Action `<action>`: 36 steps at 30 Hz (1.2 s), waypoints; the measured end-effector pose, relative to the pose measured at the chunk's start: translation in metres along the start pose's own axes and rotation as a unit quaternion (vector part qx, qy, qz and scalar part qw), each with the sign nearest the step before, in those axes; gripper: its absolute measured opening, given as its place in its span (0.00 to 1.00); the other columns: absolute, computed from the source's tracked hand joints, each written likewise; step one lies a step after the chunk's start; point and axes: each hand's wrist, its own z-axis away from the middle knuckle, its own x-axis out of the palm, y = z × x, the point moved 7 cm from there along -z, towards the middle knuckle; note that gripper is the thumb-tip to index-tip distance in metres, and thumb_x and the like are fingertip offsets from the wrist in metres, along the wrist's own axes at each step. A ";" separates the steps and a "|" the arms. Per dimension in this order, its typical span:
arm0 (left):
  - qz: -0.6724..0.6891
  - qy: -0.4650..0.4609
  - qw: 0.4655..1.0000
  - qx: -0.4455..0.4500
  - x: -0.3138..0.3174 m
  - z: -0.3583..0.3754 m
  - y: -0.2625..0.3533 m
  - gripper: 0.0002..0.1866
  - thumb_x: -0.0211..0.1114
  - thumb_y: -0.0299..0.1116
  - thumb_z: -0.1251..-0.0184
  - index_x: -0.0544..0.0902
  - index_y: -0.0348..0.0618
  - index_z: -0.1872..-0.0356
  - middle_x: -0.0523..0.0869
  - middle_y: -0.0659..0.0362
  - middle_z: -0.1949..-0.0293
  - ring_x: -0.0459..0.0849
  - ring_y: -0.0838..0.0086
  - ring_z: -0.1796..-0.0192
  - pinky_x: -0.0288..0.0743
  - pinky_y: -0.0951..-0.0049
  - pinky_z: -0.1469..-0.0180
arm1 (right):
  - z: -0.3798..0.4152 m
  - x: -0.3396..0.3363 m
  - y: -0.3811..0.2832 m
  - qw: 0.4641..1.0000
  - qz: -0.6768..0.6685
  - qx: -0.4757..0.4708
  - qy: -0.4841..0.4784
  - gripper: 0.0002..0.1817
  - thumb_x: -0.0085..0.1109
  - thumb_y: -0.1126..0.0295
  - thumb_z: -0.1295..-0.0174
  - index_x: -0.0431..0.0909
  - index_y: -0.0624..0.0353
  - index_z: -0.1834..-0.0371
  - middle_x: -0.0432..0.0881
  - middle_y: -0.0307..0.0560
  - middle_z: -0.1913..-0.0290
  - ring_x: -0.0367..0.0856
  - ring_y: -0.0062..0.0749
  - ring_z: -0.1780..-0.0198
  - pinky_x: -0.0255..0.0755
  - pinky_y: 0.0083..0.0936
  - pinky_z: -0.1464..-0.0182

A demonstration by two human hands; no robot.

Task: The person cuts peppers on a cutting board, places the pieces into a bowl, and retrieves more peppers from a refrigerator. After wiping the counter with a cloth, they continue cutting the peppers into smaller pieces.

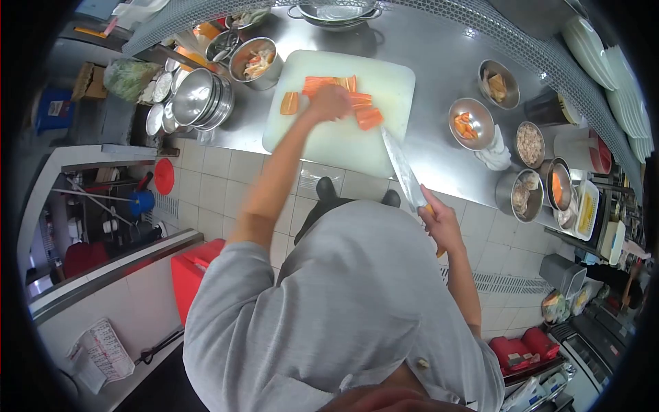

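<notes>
My right hand grips a large kitchen knife by its wooden handle, the long blade pointing up and left. Its tip reaches over the right part of the white cutting board. Blurred by motion, my left hand is over the board among thick orange carrot pieces, and its fingers do not show clearly. One short carrot piece lies apart, left of this hand. The other pieces sit close together around and beyond the hand, partly hidden by it.
Left of the board stand a metal pot with pale strips and stacked steel bowls. On the right are a bowl of orange slices, a crumpled white cloth, a bowl of minced food and a pot. Wire mesh edges the far side.
</notes>
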 end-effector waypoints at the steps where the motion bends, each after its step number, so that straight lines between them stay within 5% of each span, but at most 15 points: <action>1: 0.001 0.005 1.000 0.017 -0.023 -0.002 -0.007 0.08 0.71 0.31 0.37 0.88 0.38 0.60 0.89 0.59 0.72 0.86 0.79 0.74 0.81 0.75 0.73 | -0.001 0.000 0.002 1.000 0.018 -0.005 -0.002 0.33 0.65 0.69 0.27 0.71 0.38 0.19 0.74 0.43 0.75 0.73 0.24 0.77 0.77 0.28 0.63; 6: -0.006 0.043 0.999 0.022 -0.120 -0.012 -0.023 0.07 0.68 0.31 0.34 0.88 0.39 0.61 0.90 0.59 0.71 0.86 0.80 0.74 0.79 0.77 0.75 | -0.009 0.009 -0.021 0.991 0.116 -0.059 -0.017 0.32 0.65 0.67 0.27 0.71 0.35 0.20 0.82 0.48 0.73 0.78 0.33 0.72 0.78 0.31 0.57; 8: -0.020 0.120 0.992 0.034 -0.165 -0.018 -0.030 0.10 0.70 0.34 0.40 0.91 0.39 0.62 0.91 0.61 0.70 0.88 0.75 0.74 0.83 0.71 0.72 | -0.014 0.015 -0.030 0.990 0.118 -0.073 -0.028 0.32 0.65 0.67 0.27 0.72 0.34 0.20 0.85 0.51 0.70 0.79 0.38 0.71 0.78 0.32 0.55; 10: -0.171 0.150 0.973 0.042 -0.215 -0.025 -0.042 0.12 0.64 0.35 0.31 0.90 0.37 0.59 0.93 0.53 0.68 0.91 0.71 0.71 0.83 0.67 0.71 | -0.019 0.015 -0.033 0.988 0.133 -0.068 -0.027 0.32 0.65 0.67 0.27 0.71 0.35 0.20 0.86 0.52 0.69 0.80 0.39 0.71 0.78 0.32 0.55; 13: -0.498 0.233 0.822 0.148 -0.262 -0.029 -0.061 0.17 0.64 0.43 0.30 0.91 0.38 0.62 0.93 0.46 0.65 0.93 0.55 0.64 0.86 0.54 0.61 | -0.035 0.020 -0.039 0.986 0.140 -0.089 -0.012 0.32 0.63 0.67 0.28 0.71 0.39 0.20 0.81 0.49 0.72 0.78 0.33 0.72 0.77 0.31 0.58; 16: -0.457 0.282 0.835 0.120 -0.239 -0.040 -0.085 0.22 0.66 0.52 0.31 0.91 0.41 0.61 0.92 0.45 0.60 0.91 0.46 0.56 0.84 0.47 0.51 | -0.047 0.012 -0.026 0.991 0.117 -0.059 0.021 0.32 0.61 0.68 0.27 0.71 0.40 0.19 0.78 0.45 0.74 0.75 0.28 0.74 0.76 0.29 0.62; 20: -0.333 0.209 0.919 0.043 -0.157 -0.010 -0.119 0.19 0.74 0.45 0.40 0.89 0.42 0.55 0.92 0.46 0.62 0.92 0.52 0.55 0.85 0.55 0.49 | -0.042 0.005 -0.033 0.995 0.080 0.002 0.057 0.32 0.62 0.68 0.27 0.71 0.38 0.19 0.76 0.45 0.74 0.70 0.27 0.73 0.74 0.27 0.60; 26: -0.056 0.122 0.984 -0.118 -0.106 -0.010 -0.168 0.11 0.75 0.29 0.42 0.86 0.37 0.60 0.91 0.51 0.69 0.91 0.70 0.71 0.84 0.67 0.73 | -0.028 0.010 -0.026 0.999 0.022 0.017 0.046 0.32 0.63 0.69 0.26 0.71 0.39 0.19 0.75 0.40 0.75 0.71 0.22 0.74 0.74 0.24 0.62; 29: 0.098 0.135 0.983 -0.074 -0.067 0.025 -0.117 0.13 0.74 0.26 0.41 0.82 0.33 0.57 0.89 0.54 0.71 0.88 0.77 0.75 0.80 0.74 0.81 | -0.030 0.016 -0.023 0.999 -0.002 0.002 0.039 0.32 0.64 0.69 0.26 0.71 0.39 0.19 0.74 0.38 0.75 0.72 0.21 0.74 0.74 0.24 0.63; 36: 0.068 0.086 0.993 -0.036 0.035 0.024 -0.051 0.19 0.74 0.27 0.40 0.76 0.30 0.53 0.89 0.51 0.68 0.91 0.72 0.73 0.85 0.70 0.77 | -0.035 0.023 -0.038 0.999 -0.005 -0.035 -0.003 0.33 0.65 0.69 0.26 0.71 0.35 0.19 0.74 0.37 0.73 0.73 0.19 0.71 0.75 0.22 0.60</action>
